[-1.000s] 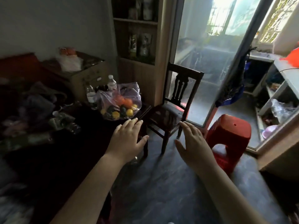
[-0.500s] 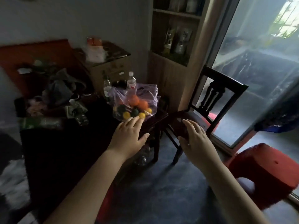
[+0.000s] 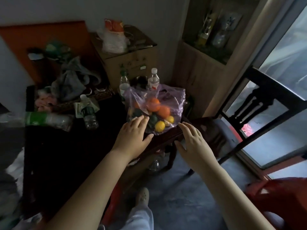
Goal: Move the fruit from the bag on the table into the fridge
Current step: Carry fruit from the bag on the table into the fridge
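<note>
You are at the very start. All the fruit sits inside the bag, which stands on the near right corner of the worktop. No fridge shows in this view. By my reading nothing has been moved yet, so the whole job is left: take hold of the bag or its contents, find the fridge, open it and put the fruit in.

Both your hands are released, fingers straight, holding nothing. Your left hand reaches the bag's lower left side, fingertips at the film; I cannot tell whether they touch it. Your right hand hovers just beside the bag's lower right corner, above the worktop's edge.

The bag is thin, see-through purple plastic, crinkled and slumped, with its top loose. Through it you can make out two round oranges, two smaller yellow lemons and some dark green rounded pieces low down, too dim to name. Fruit this round will probably roll once the film slackens, and film this thin will likely stretch under the load.

The worktop looks like dark polished wood with a moulded edge and a curved leg. Clear plastic bottles stand just behind the bag, near enough to knock.
</note>
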Tool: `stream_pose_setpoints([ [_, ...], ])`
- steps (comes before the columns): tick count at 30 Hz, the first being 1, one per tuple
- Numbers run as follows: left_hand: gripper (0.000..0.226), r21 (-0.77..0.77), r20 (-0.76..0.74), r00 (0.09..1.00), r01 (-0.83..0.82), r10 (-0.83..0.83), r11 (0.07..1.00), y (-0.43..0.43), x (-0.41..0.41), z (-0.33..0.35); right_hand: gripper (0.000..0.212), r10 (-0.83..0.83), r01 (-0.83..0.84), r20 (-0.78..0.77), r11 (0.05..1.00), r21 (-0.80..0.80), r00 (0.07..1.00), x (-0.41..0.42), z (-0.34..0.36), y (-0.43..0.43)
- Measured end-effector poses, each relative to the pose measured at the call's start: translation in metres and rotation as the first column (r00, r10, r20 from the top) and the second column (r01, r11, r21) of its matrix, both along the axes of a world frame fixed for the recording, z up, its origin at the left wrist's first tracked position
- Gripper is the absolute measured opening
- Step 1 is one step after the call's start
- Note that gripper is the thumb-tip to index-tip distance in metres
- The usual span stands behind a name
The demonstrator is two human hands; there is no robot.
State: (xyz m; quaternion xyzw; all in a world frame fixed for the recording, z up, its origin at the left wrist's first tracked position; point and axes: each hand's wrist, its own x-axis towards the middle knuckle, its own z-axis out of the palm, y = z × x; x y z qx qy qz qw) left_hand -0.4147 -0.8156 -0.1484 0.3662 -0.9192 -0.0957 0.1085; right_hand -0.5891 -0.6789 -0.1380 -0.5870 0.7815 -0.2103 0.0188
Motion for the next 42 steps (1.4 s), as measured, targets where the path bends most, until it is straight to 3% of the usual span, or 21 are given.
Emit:
stream_pose_setpoints([
  [7,0.065,0.009,0.016,0.999,0.047,-0.048,0.999,-0.117,-0.056,-0.029,0.059,0.051,-0.047,-0.054,0.996,0.074,0.997,-0.054,-0.025,-0.111],
  [14,0.062,-0.028,0.144,0.976,0.17,-0.164,0.985,-0.197,-0.088,-0.057,0.061,0.114,-0.101,-0.11,0.988,0.12,0.987,-0.078,-0.051,-0.184],
  [21,0.066,-0.017,0.224,0.968,0.118,-0.111,0.993,-0.234,-0.108,-0.07,0.064,0.196,-0.164,-0.122,0.96,0.227,0.973,-0.107,-0.076,-0.22],
  [29,0.061,0.057,0.258,0.962,0.077,-0.089,0.995,-0.219,-0.109,-0.092,0.06,0.276,-0.242,-0.058,0.911,0.334,0.959,-0.13,-0.109,-0.213],
  [32,0.063,0.1,0.284,0.953,0.074,-0.1,0.992,-0.214,-0.11,-0.098,0.057,0.318,-0.296,-0.039,0.915,0.275,0.947,-0.135,-0.107,-0.207],
  [36,0.069,0.112,0.279,0.956,0.061,-0.09,0.992,-0.208,-0.113,-0.1,0.05,0.347,-0.347,-0.061,0.938,0.012,0.936,-0.145,-0.086,-0.224],
  [39,0.072,0.106,0.277,0.958,0.043,-0.071,0.993,-0.205,-0.113,-0.099,0.069,0.262,-0.263,-0.1,0.965,-0.003,0.96,-0.15,-0.068,-0.255],
  [42,0.079,0.07,0.261,0.964,0.025,-0.043,0.997,-0.203,-0.108,-0.103,0.094,0.218,-0.2,-0.049,0.949,0.244,0.975,-0.155,-0.07,-0.279],
])
